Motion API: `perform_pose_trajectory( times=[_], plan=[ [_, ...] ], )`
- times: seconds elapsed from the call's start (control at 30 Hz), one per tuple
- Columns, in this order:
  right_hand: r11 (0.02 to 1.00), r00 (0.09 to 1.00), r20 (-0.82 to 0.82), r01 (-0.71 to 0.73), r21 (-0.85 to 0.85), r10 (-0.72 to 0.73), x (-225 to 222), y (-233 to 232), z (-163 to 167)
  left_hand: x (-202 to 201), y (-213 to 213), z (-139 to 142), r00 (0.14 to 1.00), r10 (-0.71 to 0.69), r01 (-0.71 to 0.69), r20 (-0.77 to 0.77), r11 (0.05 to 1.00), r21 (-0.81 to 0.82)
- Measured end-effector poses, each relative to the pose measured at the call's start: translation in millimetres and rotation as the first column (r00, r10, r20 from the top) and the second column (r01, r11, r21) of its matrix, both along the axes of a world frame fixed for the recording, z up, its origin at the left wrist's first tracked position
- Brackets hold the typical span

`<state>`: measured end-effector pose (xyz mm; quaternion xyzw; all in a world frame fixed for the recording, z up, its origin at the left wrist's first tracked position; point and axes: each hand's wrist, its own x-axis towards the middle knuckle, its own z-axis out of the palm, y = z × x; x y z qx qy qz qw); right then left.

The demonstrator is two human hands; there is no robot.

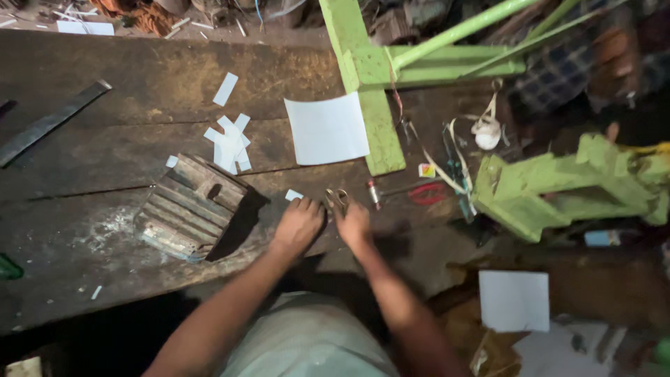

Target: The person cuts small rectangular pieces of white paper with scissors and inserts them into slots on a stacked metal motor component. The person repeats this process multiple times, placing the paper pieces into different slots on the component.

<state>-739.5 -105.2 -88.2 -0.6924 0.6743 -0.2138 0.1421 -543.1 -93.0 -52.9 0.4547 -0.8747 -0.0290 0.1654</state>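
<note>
My left hand (299, 223) rests palm down on the dark wooden bench (105, 139), its fingertips just below a small white paper scrap (294, 195). My right hand (354, 225) is beside it, fingers curled over the lower part of a pair of scissors (337, 198). The scissors' brass-coloured handle loops stick out beyond the fingers, and the hand hides the blades. A larger white sheet (326, 129) lies flat farther back. To the left of that sheet is a pile of cut white strips (230, 143).
A worn ribbed metal block (188, 206) stands left of my hands. A green metal frame (377, 77) and a green machine part (558, 185) fill the right. Red-handled pliers (427, 193), a small screwdriver (374, 193), string and another white sheet (514, 300) lie nearby. A flat metal bar (49, 122) lies far left.
</note>
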Motion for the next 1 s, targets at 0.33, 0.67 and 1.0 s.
perform_pose_trajectory(
  times=[0.33, 0.67, 1.0],
  plan=[
    [0.985, 0.933, -0.323, -0.123, 0.125, 0.157, 23.4, 5.4, 8.5, 19.2, 44.3, -6.9, 0.989, 0.139, -0.134, -0.058, 0.988, 0.078],
    [0.953, 0.952, -0.212, -0.165, 0.255, 0.222, 21.9, 4.1, 5.6, 25.0, 53.1, -9.3, 0.988, 0.144, -0.142, -0.048, 0.989, 0.042],
    [0.947, 0.955, -0.146, -0.221, 0.234, 0.259, -36.3, -49.9, -10.9, -35.0, 16.6, 4.4, 0.996, 0.079, -0.079, -0.029, 0.997, 0.02]
  ],
)
